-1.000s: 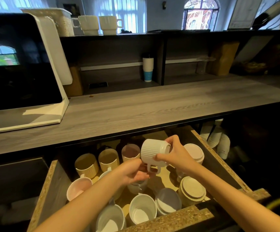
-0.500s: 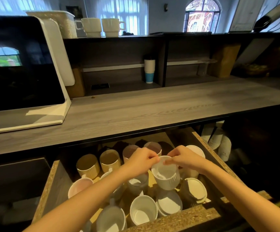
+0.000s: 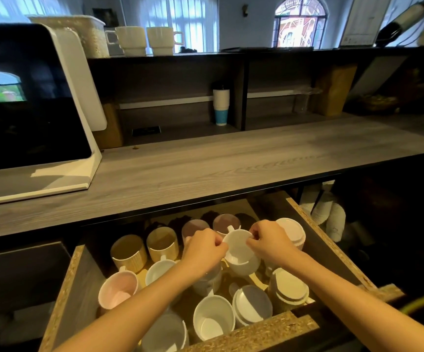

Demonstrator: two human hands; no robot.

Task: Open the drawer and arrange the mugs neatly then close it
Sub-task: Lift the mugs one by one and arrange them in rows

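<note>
A person's left hand [image 3: 203,250] and right hand [image 3: 271,243] each pinch the rim of a white mug [image 3: 240,252] from opposite sides, fingers curled in over the lip. The mug is upright, mouth up, in the middle of the open drawer [image 3: 320,237]. Whether its base rests on the drawer floor cannot be told.

The mug stands just in front of two mauve mugs [image 3: 226,223] in the back row. To its right, two upturned pale mugs [image 3: 290,288] stand against the drawer's right wall, one behind the other. To its left, beyond the left hand, are two yellow ribbed mugs [image 3: 128,252], and a pink mug [image 3: 118,288] lies tilted close to the left wall.

Along the raw chipboard front edge, a grey mug [image 3: 165,334], a plain white mug [image 3: 213,318] and a grey-and-white mug [image 3: 252,304] stand close together. Bare wood shows in a narrow strip just below the held mug, and in a wider patch at the back, under the overhanging edge of the grey counter [image 3: 231,161].

On the counter's left end stands a white-framed screen [image 3: 28,97]. Stacked paper cups [image 3: 330,214] are stored to the right of the drawer.
</note>
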